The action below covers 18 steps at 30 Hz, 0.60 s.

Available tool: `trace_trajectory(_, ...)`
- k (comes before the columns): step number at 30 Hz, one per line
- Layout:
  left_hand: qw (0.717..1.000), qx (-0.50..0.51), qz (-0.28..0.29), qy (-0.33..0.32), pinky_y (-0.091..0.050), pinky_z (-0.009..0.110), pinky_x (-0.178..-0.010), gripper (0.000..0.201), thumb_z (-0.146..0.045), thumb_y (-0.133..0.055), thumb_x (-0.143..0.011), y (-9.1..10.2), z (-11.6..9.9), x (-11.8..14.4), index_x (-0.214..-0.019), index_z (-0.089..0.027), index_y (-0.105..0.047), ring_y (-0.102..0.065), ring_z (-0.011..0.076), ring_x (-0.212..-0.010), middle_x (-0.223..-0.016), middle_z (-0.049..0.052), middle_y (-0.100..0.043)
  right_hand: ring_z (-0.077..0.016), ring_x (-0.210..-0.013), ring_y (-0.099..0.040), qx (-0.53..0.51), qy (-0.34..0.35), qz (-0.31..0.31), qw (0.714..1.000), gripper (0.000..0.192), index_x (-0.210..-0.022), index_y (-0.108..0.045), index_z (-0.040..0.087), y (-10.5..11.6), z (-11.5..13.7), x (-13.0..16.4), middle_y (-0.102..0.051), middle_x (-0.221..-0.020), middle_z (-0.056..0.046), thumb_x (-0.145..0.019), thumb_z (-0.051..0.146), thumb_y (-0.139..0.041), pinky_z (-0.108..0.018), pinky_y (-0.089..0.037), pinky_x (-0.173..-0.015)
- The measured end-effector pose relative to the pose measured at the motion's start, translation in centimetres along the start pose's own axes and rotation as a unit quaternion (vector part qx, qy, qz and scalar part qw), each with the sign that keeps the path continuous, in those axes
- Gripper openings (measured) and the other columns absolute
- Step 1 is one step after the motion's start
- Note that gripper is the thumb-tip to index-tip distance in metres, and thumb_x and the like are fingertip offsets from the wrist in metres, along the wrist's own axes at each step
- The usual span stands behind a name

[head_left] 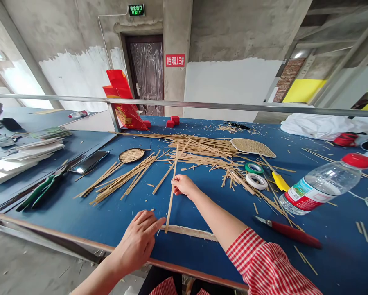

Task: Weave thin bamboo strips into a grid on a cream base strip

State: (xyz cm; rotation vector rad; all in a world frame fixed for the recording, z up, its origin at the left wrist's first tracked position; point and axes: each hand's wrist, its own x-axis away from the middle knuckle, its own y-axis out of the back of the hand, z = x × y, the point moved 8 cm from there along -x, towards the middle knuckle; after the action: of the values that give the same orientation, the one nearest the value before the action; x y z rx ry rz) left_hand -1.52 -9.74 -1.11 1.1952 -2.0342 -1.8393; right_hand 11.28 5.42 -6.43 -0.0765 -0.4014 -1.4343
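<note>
One long bamboo strip point(172, 192) lies on the blue table point(79, 213), running away from the near edge. The right hand point(184, 185) pinches it partway up, fingers curled closed around it. The left hand point(139, 239) rests flat and open, fingertips at the strip's near end, gripping nothing. Beyond lies a loose pile of strips point(199, 149), with two tape rolls point(255, 175), a water bottle point(321, 184) and a red-handled knife point(290, 232) off right.
</note>
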Motion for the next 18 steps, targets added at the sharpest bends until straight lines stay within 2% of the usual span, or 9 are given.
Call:
trace_trajectory(3, 1.0, -0.017, 0.014, -0.001, -0.038, 0.041, -0.086, 0.049, -0.004, -0.031, -0.078, -0.43, 0.0, -0.09, -0.124, -0.019, -0.042, -0.047, 0.0209, -0.09, -0.092, 0.008, -0.058, -0.0053, -0.035, -0.049, 0.007, 0.002, -0.003, 1.0, 0.017, -0.063, -0.047, 0.016, 0.01, 0.11, 0.04, -0.05, -0.042, 0.006, -0.079, 0.013, -0.052, -0.014, -0.041, -0.036)
trace_trajectory(12, 0.999, -0.02, 0.041, 0.006, -0.041, 0.036, -0.075, 0.044, -0.006, -0.03, -0.081, -0.63, -0.57, -0.8, -0.115, -0.025, -0.053, -0.045, 0.0188, -0.078, -0.082, 0.006, -0.053, -0.006, -0.035, -0.051, 0.023, 0.002, -0.004, 1.0, 0.017, -0.063, -0.047, 0.016, -0.23, -0.05, -0.49, -0.05, -0.041, 0.006, -0.078, 0.013, -0.052, -0.014, -0.042, -0.037)
trace_trajectory(18, 0.999, -0.012, 0.036, 0.006, -0.039, 0.038, -0.08, 0.044, -0.004, -0.031, -0.08, -0.82, -0.3, -0.53, -0.11, -0.027, -0.055, -0.046, 0.019, -0.083, -0.088, 0.006, -0.053, -0.0063, -0.035, -0.051, 0.029, -0.002, 0.003, 1.0, 0.019, -0.061, -0.046, 0.016, -0.24, 0.1, -0.12, -0.051, -0.04, 0.005, -0.078, 0.013, -0.051, -0.014, -0.042, -0.037)
